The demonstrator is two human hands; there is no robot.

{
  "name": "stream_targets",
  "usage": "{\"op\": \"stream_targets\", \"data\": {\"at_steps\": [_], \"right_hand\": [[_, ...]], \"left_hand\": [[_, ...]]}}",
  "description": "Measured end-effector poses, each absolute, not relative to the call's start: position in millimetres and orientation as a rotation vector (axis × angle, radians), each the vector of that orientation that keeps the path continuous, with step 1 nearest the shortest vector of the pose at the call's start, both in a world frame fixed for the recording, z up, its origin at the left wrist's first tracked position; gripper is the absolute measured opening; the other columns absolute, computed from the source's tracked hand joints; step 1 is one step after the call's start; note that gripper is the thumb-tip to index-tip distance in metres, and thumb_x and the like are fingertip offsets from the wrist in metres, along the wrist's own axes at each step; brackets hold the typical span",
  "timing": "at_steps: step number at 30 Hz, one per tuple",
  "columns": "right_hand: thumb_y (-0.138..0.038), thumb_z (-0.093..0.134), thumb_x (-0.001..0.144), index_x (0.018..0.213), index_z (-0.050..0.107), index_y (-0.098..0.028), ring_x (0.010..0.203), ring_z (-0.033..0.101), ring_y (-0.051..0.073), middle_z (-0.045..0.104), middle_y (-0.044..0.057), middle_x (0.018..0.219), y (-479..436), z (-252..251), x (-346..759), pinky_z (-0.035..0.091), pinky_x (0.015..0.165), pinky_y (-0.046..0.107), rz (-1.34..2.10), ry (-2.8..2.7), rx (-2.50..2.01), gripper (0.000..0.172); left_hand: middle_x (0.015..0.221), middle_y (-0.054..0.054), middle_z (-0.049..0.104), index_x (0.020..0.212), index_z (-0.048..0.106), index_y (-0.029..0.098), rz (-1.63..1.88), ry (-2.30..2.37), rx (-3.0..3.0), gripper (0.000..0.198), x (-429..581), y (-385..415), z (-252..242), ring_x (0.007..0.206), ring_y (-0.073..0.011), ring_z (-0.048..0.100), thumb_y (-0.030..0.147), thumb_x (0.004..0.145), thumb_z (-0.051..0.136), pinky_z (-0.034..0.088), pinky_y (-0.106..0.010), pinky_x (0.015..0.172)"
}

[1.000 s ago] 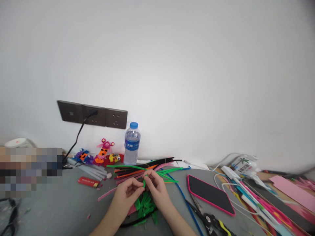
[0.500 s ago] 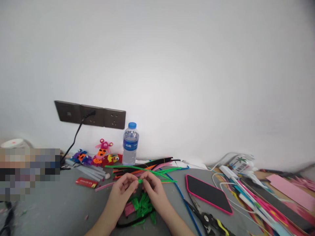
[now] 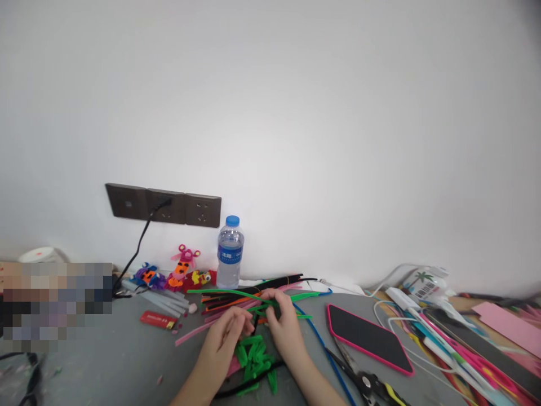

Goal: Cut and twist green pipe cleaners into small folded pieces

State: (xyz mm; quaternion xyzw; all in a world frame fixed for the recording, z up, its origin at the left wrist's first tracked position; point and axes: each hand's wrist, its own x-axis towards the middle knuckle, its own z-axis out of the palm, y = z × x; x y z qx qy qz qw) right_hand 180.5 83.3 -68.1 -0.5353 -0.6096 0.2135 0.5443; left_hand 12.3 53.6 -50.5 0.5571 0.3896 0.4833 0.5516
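Note:
My left hand (image 3: 228,335) and my right hand (image 3: 282,324) meet over a grey table (image 3: 105,361). Both pinch a short green pipe cleaner piece (image 3: 262,308) between their fingertips. Under them lies a pile of cut green pipe cleaner pieces (image 3: 256,361) with a black one beside it. Behind my hands spreads a bundle of long pipe cleaners (image 3: 253,290) in green, black, orange and pink.
A water bottle (image 3: 230,252) stands against the wall below a socket strip (image 3: 163,204). Small craft figures (image 3: 177,272) and a red lighter (image 3: 158,320) lie at the left. A pink-cased phone (image 3: 367,337), pliers (image 3: 372,386), cables and craft supplies fill the right.
My hands shifted slightly to the right and farther from me, toward the long bundle. The green piece between my fingers is turned and bent differently.

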Motion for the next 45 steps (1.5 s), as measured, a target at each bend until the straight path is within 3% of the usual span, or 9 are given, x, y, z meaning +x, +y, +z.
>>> {"op": "stream_targets", "data": {"at_steps": [16,19,23,27,29,32,38,42,45], "right_hand": [[-0.02,0.063,0.077,0.078,0.073,-0.031,0.085,0.056,0.028,0.069,0.004,0.082,79.5,-65.0,177.3,0.033,0.082,0.041,0.492,-1.469,-1.383,0.015],[-0.024,0.061,0.082,0.081,0.072,-0.03,0.084,0.057,0.027,0.069,0.003,0.082,80.0,-61.5,176.5,0.034,0.081,0.04,0.474,-1.445,-1.308,0.013],[-0.023,0.062,0.082,0.082,0.073,-0.031,0.088,0.058,0.028,0.069,0.003,0.087,78.8,-59.1,174.5,0.032,0.085,0.041,0.458,-1.488,-1.273,0.014],[-0.025,0.064,0.08,0.08,0.074,-0.032,0.085,0.059,0.027,0.068,0.003,0.083,78.5,-58.1,174.7,0.035,0.085,0.042,0.494,-1.455,-1.276,0.012],[-0.029,0.064,0.081,0.079,0.074,-0.029,0.082,0.06,0.026,0.067,0.004,0.081,78.3,-56.4,175.6,0.04,0.078,0.039,0.532,-1.406,-1.259,0.01],[-0.036,0.061,0.083,0.082,0.069,-0.023,0.073,0.059,0.023,0.066,0.005,0.078,75.9,-52.5,174.8,0.043,0.062,0.031,0.641,-1.269,-1.19,0.015],[-0.051,0.056,0.086,0.086,0.057,-0.02,0.035,0.035,0.009,0.048,-0.006,0.042,71.7,-51.1,169.2,0.025,0.038,0.022,0.973,-1.144,-1.007,0.031],[-0.051,0.059,0.085,0.08,0.054,-0.02,0.034,0.028,0.007,0.045,-0.008,0.04,79.8,-58.9,176.6,0.02,0.038,0.021,1.037,-0.999,-0.964,0.032],[-0.048,0.065,0.081,0.067,0.05,-0.02,0.041,0.027,0.008,0.037,-0.009,0.043,87.0,-61.9,182.8,0.022,0.042,0.022,1.021,-0.873,-0.923,0.035]], "left_hand": [[0.075,-0.005,0.07,0.083,0.07,0.018,1.188,0.961,1.201,0.038,13.4,53.8,-48.6,0.073,-0.0203,0.063,0.054,0.084,0.057,0.048,-0.026,0.065],[0.072,-0.004,0.07,0.093,0.067,0.018,1.269,0.968,1.104,0.039,15.9,55.4,-52.2,0.068,-0.0193,0.064,0.055,0.079,0.064,0.048,-0.026,0.061],[0.07,-0.002,0.069,0.109,0.063,0.019,1.356,0.974,0.937,0.054,17.4,58.0,-51.9,0.062,-0.017,0.063,0.051,0.068,0.076,0.048,-0.025,0.056],[0.062,0.001,0.064,0.086,0.071,0.017,1.337,0.931,0.792,0.039,14.5,59.0,-41.9,0.056,-0.0122,0.057,0.046,0.061,0.082,0.044,-0.021,0.052],[0.062,0.0,0.064,0.073,0.071,0.015,1.335,0.916,0.713,0.035,13.0,59.0,-37.7,0.058,-0.0124,0.057,0.046,0.059,0.083,0.045,-0.021,0.054],[0.07,-0.005,0.07,0.072,0.073,0.015,1.369,0.892,0.597,0.038,11.1,60.3,-36.5,0.068,-0.017,0.062,0.049,0.058,0.082,0.049,-0.024,0.058],[0.079,-0.009,0.076,0.078,0.075,0.014,1.372,0.853,0.44,0.032,7.2,64.6,-39.5,0.076,-0.0204,0.067,0.04,0.06,0.083,0.054,-0.027,0.065],[0.081,-0.013,0.077,0.077,0.075,0.012,1.314,0.787,0.27,0.017,5.6,65.1,-38.1,0.076,-0.02,0.07,0.027,0.08,0.065,0.056,-0.028,0.067],[0.074,-0.011,0.076,0.071,0.073,0.013,1.33,0.779,0.15,0.029,4.1,66.9,-35.5,0.068,-0.0176,0.071,0.018,0.089,0.051,0.057,-0.028,0.063]]}}
